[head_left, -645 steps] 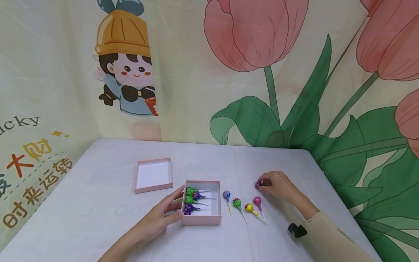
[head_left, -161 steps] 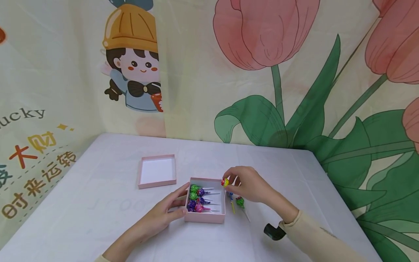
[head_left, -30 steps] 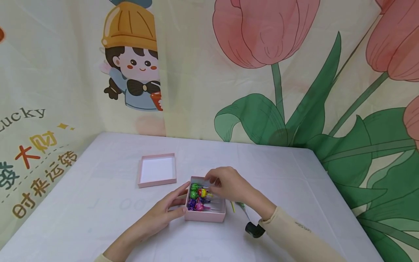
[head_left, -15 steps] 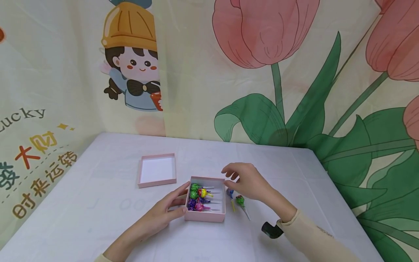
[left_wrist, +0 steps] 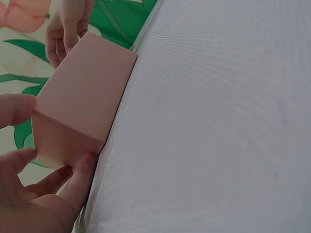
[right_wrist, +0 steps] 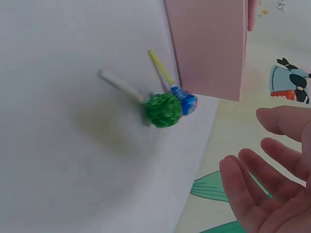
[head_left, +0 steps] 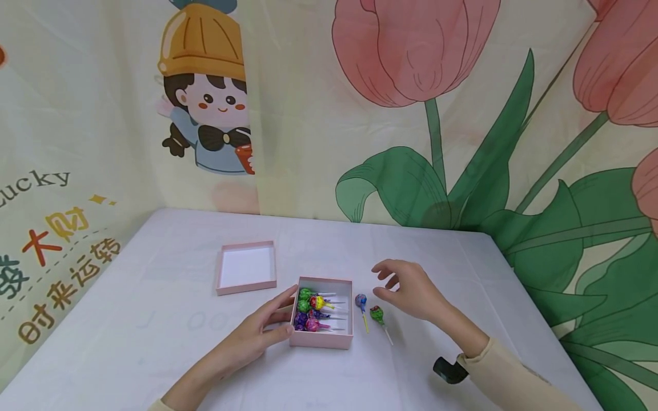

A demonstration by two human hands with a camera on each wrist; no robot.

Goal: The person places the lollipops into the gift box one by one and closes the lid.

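So the left hand (head_left: 259, 330) is braced against the side of the pink box (head_left: 321, 341), thumb and fingers apart: thumb at the near corner, fingers along that same wall. The box sits right at its fingertips, between the two hands, full of lollipops with the heads bunched toward the left hand and the sticks pointing toward the right. I can see a yellow one (head_left: 317, 302) with some red, a pink one (head_left: 312, 324), green ones and some purple (they overlap, so don't ask me for a count).

The right hand (head_left: 411, 291) hangs over the table (head_left: 175, 325), fingers loosely bent and apart from the thumb. Two lollipops lie on the tabletop between it and the box: a blue one (head_left: 361, 301) with a yellow stick, just beside the box, and a green one (head_left: 377, 313) with a white stick, closer to that hand. The lid (head_left: 248, 267) lies beyond the left hand, inside facing up. There's a black gadget (head_left: 449, 371) at the right wrist, next to a beige sleeve (head_left: 514, 379).
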